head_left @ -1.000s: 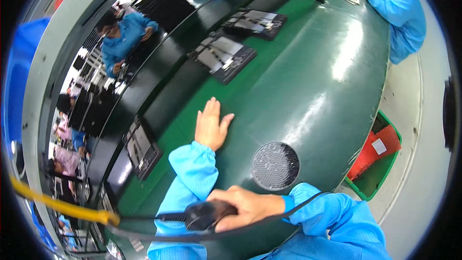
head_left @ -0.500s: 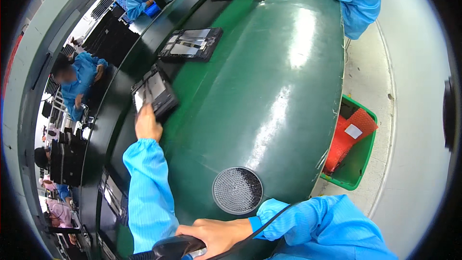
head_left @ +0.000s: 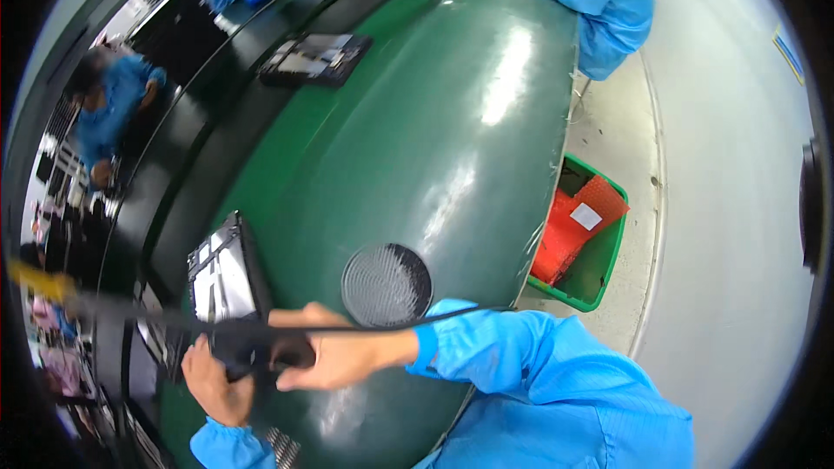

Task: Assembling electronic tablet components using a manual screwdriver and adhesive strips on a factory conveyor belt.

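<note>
My right hand (head_left: 334, 352) is closed round a black handheld tool (head_left: 294, 353), partly hidden by a blurred dark cord (head_left: 339, 328) crossing in front. Beside it on the left, my left hand (head_left: 219, 386) has its fingers curled on something dark. Whether that is the tool's end or the edge of the black tray is hard to tell. Just beyond my hands lies the black tray (head_left: 248, 265), holding a flat device with silvery panels (head_left: 221, 282). To the right of the tray sits a round dimpled dish (head_left: 387, 285) with small dark pieces along one side.
A second black tray (head_left: 314, 61) lies farther up the green table (head_left: 443, 122). On the floor at right stands a green bin (head_left: 599, 291) with red bubble wrap (head_left: 565, 230). A person in blue (head_left: 599, 0) works at the far end; others are across the dark shelf.
The tray has come nearer along the table's left side, and my left hand has come back toward me. My right hand with the tool has moved up and left, beside the left hand.
</note>
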Available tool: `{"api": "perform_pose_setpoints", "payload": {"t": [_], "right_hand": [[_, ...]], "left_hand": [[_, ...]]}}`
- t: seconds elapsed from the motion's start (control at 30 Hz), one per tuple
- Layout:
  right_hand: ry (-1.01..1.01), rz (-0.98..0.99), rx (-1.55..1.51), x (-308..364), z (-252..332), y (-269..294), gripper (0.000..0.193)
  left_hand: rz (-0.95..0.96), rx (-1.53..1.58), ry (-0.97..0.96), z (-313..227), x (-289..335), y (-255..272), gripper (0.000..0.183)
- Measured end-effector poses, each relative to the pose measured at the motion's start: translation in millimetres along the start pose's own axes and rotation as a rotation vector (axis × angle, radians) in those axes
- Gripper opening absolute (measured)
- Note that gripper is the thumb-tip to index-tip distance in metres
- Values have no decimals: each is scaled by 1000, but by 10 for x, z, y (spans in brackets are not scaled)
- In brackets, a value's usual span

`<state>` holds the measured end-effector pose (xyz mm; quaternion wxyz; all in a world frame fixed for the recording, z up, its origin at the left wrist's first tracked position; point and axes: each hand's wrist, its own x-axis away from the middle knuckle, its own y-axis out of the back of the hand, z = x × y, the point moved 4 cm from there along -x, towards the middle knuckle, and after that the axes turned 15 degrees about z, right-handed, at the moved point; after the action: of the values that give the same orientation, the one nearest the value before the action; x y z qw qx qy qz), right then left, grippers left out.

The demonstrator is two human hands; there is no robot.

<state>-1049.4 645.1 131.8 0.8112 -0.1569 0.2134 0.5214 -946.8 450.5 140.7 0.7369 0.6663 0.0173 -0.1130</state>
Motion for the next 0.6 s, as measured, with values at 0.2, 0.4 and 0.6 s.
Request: {"api": "perform_pose_setpoints", "payload": {"t": [0.2, 0.4, 0.6], "right_hand": [[-261, -244, -83, -110, 262, 482, 41], [108, -346, 118, 57, 267, 785, 34], [74, -378, 142, 76, 62, 733, 32]], "left_hand": [[17, 48, 140, -698, 688, 33, 48], [176, 328, 205, -1294, 1040, -95, 48], [106, 542, 209, -1459, 1101, -243, 47]]}}
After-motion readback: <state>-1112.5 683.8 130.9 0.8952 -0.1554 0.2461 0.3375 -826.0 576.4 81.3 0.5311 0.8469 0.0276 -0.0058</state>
